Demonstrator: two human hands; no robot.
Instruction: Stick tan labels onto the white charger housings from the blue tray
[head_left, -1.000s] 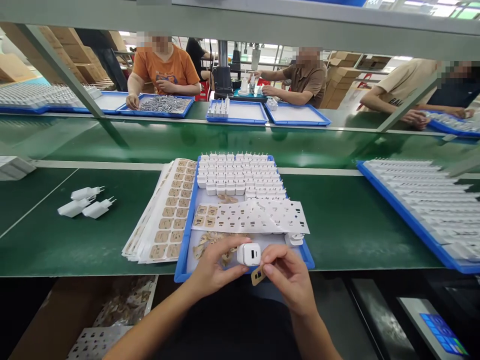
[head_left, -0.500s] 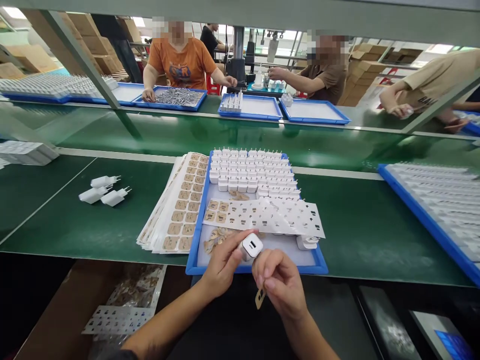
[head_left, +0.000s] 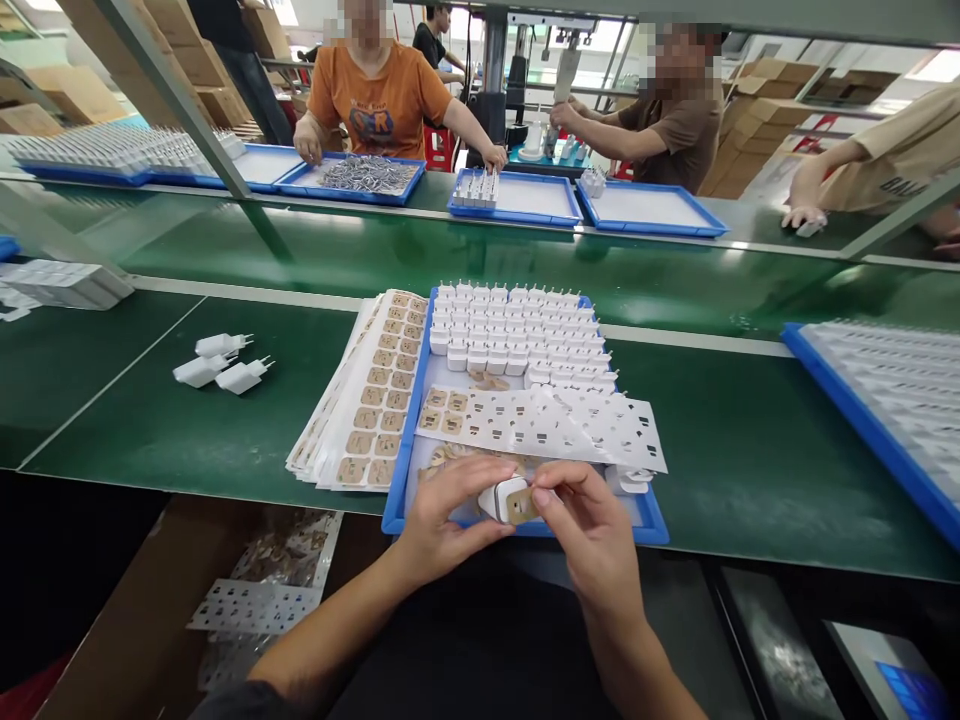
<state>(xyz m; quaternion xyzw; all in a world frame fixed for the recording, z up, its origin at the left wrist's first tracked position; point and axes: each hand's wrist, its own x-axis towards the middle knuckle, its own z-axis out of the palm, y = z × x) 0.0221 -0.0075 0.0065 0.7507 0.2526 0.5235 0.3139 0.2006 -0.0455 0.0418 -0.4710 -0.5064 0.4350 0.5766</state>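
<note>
Charger (head_left: 492,502) in the left hand (head_left: 454,510), its end turned toward the right, was above the near edge of a blue tray (head_left: 403,450). The left fingers gripped it from above, the thumb from below. The right hand (head_left: 592,520) pinched the edge of a tan adhesive label (head_left: 519,507) between thumb and fingers, with the label over the charger's end face; whether it lay flat could not be told.

Behind the hands, a partly used label sheet (head_left: 555,425) crossed the tray and overhung its right rim. Farther back stood rows of chargers (head_left: 517,335), prongs up, reaching the far rim. A stack of label sheets (head_left: 375,400) lay just beside the left rim, near the front edge of the green bench (head_left: 712,440). The bench left a broad span between this tray and a second blue tray (head_left: 866,420), and another between the stack and three loose chargers (head_left: 221,362) on their sides.

The charger was white, boxy and round-cornered; the sheet was thin, glossy and punched with small holes. Curled tan scraps (head_left: 450,455) lay in the tray, and a brown cardboard box (head_left: 142,580) sat below the bench.
</note>
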